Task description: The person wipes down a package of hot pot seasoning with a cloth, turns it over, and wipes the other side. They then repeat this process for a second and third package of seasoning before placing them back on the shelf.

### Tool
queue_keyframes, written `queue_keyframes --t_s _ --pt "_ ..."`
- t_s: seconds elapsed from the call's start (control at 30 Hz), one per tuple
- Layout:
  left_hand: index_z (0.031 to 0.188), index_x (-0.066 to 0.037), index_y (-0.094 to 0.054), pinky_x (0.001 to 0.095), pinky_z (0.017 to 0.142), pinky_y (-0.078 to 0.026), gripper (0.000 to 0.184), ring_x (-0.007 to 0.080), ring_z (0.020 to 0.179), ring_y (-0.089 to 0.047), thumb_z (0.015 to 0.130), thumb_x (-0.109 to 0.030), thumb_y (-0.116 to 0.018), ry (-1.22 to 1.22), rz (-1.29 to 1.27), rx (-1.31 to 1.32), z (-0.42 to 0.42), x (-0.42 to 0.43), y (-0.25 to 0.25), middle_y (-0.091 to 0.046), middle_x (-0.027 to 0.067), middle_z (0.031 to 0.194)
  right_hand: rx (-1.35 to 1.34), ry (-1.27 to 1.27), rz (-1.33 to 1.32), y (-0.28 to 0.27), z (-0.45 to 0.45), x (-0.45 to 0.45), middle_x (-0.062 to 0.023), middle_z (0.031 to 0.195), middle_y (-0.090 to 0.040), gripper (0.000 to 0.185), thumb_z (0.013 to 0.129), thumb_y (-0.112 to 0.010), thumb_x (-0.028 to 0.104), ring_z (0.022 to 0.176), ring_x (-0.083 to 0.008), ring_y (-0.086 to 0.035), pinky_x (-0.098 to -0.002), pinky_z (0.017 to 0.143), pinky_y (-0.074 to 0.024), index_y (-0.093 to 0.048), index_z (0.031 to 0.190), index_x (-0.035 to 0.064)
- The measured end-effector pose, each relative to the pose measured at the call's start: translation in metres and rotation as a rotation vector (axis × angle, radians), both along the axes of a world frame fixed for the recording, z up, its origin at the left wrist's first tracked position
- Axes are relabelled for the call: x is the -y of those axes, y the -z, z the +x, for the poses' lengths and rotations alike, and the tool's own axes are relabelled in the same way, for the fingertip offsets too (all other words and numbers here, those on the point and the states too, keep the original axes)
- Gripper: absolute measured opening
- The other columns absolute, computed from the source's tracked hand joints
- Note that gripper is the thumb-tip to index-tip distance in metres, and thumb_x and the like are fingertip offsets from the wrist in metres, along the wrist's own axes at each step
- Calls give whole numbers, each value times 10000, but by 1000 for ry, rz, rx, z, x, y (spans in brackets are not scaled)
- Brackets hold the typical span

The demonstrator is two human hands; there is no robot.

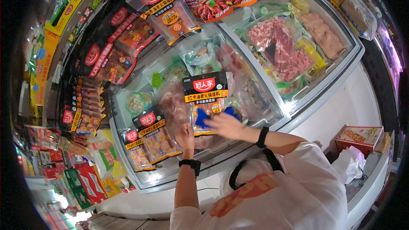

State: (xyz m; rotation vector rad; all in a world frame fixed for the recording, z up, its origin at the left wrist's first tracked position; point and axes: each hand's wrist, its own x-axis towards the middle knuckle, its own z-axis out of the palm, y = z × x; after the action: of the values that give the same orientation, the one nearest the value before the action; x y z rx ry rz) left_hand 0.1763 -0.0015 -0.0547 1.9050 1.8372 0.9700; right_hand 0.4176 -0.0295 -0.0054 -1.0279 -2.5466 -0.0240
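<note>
A pack of hotpot seasoning [206, 87], with a black and orange header and a clear window, is held over the glass freezer lid. At its lower left edge my left hand [185, 138] is closed, fingers curled at the pack's border. My right hand [228, 126] presses a blue cloth [203, 118] against the pack's lower front; the hand and cloth cover part of its window. Two similar packs, one [156, 134] overlapping the other [138, 151], lie on the lid left of my left hand.
The chest freezer [294, 110] holds bagged meat [281, 47] under glass. More seasoning packs [121, 44] lie along its far edge, and a stack of packs [87, 104] is at the left. A red and white box [360, 138] and a white plastic bag [349, 164] are at right.
</note>
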Motion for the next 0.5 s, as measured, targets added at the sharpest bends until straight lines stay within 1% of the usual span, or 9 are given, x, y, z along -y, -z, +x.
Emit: queue_keyframes --t_s 0.03,0.07,0.13,0.23,0.3,0.37,0.4,0.47,0.5 --pt "788 -82 -647 422 659 -457 109 302 703 -586 859 -164 -640 12 26 14 -2 -1 5 -604 97 717 -146 116 -96 -1 9 -6 -47 1257 -555 334 780 -575 145 1064 -243 -527 -375 877 -449 -672 1098 165" --pt "789 -81 -647 424 664 -458 103 304 705 -585 856 -159 -642 22 52 29 -5 -1 10 -604 100 718 -225 256 -76 3 19 -14 -59 1283 -544 413 764 -593 118 1027 -260 -537 -388 871 -455 -638 1171 166" --pt "790 -80 -647 422 662 -459 98 305 703 -585 852 -156 -645 28 58 9 -6 -2 11 -605 103 718 -273 399 -200 -11 41 -20 -68 1298 -538 481 728 -627 99 1018 -270 -523 -400 876 -456 -631 1206 153" --pt "792 -77 -646 418 655 -460 94 306 695 -583 847 -153 -648 20 48 -3 -4 -2 7 -603 107 713 -205 470 -189 -14 48 -7 -59 1286 -544 522 696 -654 98 1019 -254 -506 -382 863 -447 -632 1216 133" --pt "792 -76 -646 416 650 -459 94 306 689 -582 846 -153 -648 3 29 7 -3 -2 5 -600 108 708 -148 469 -171 -2 52 8 -54 1288 -544 510 696 -654 101 1023 -244 -499 -368 856 -439 -637 1206 120" --pt "793 -74 -644 411 632 -450 86 300 674 -572 841 -145 -654 4 30 62 -2 -1 7 -585 108 687 -65 409 -150 -6 55 27 -39 1291 -543 440 717 -632 114 1030 -218 -490 -332 845 -414 -659 1156 99" --pt "793 -74 -644 411 632 -450 86 300 674 -572 841 -145 -654 4 31 68 0 -1 6 -585 108 687 -59 410 -149 -5 56 34 -39 1291 -543 440 717 -632 114 1030 -218 -490 -332 845 -414 -659 1156 99" --pt "794 -72 -640 397 602 -438 78 284 636 -554 841 -132 -655 5 5 42 -1 -1 1 -566 102 669 -7 242 -164 -2 56 50 -37 1295 -542 396 725 -621 135 1040 -212 -484 -332 853 -409 -672 1116 97" --pt "794 -72 -640 397 602 -438 78 284 636 -554 841 -132 -655 7 8 44 0 -3 1 -566 102 669 15 202 -171 -1 56 56 -24 1297 -541 368 722 -626 174 1046 -200 -478 -326 862 -403 -685 1078 101"
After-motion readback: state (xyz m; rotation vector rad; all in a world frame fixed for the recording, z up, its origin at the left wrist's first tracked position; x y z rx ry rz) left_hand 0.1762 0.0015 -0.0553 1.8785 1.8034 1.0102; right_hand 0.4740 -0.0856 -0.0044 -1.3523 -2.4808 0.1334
